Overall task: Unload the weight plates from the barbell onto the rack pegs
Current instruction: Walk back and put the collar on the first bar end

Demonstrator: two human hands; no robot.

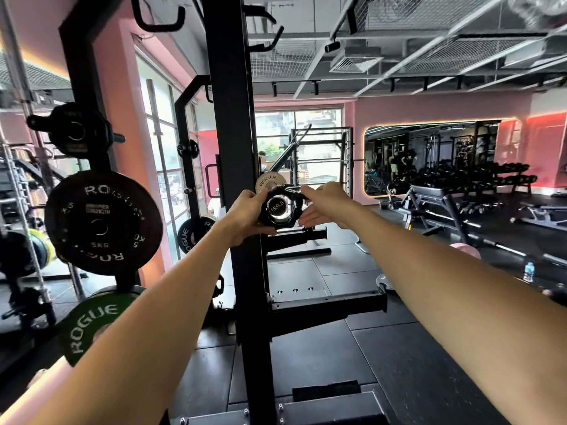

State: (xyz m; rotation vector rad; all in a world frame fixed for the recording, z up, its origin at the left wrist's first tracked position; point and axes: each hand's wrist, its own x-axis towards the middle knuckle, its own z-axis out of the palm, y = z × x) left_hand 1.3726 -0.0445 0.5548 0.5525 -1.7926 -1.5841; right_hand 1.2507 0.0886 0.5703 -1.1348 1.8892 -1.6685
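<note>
Arms outstretched; left hand (247,214) grips collar (277,210), right hand (325,204) pinches lever (294,189).

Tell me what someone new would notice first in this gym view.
Dead centre, two bare arms reach out to the chrome barbell end cap marked 1500LB, where the left hand grips a black collar clamp round the sleeve and the right hand works its lever. Just behind sits a small pale Rogue weight plate. At left, a black 5 kg Rogue plate and a green Rogue plate hang on the black rack's pegs.
</note>
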